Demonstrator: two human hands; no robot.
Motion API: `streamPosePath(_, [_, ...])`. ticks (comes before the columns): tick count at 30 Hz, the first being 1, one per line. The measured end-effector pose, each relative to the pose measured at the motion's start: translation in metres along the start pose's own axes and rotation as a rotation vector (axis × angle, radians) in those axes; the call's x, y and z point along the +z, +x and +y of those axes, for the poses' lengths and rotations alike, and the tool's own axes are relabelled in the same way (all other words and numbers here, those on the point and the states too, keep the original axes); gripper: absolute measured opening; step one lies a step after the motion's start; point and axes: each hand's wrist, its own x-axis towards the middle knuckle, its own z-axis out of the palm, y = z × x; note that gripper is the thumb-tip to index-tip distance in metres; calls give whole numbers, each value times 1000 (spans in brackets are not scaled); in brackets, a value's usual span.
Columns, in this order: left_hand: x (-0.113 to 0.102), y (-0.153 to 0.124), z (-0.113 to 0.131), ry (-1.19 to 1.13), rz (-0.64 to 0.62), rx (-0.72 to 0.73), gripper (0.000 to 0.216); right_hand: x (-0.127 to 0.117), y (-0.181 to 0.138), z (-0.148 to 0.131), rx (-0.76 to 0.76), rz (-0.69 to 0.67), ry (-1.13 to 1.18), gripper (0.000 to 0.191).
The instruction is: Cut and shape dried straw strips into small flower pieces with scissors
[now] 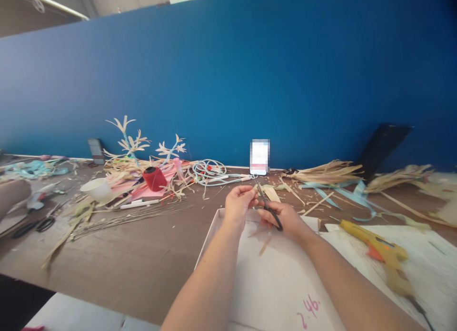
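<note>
My right hand [282, 219] grips a pair of dark-handled scissors [274, 215], the blades pointing up and away from me. Close beside the blades, my left hand [240, 202] is pinched on a small pale strip [255, 192], mostly hidden by the fingers. Both hands are over the far end of a white box lid [271, 283] marked with purple handwriting. A short tan strip [264, 244] lies on the lid below my hands.
A yellow glue gun [385, 255] rests on papers at right. Dried strips [324, 173] and blue ribbon [360, 195] lie behind. Leftward are a red thread spool [154, 179], white cup [97, 190], wires [124, 221] and another person's arm [12, 197]. A phone [259, 158] stands against the blue partition.
</note>
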Motion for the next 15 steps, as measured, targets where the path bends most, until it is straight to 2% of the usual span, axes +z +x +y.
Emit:
streamPosePath(7, [-1,2,-3,106,-4,-23,16,1,2,4,-7,2,6,35])
streamPosePath(15, [-3,1,-3,149,-14,-36,20,1,1,0,21,12,-9,31])
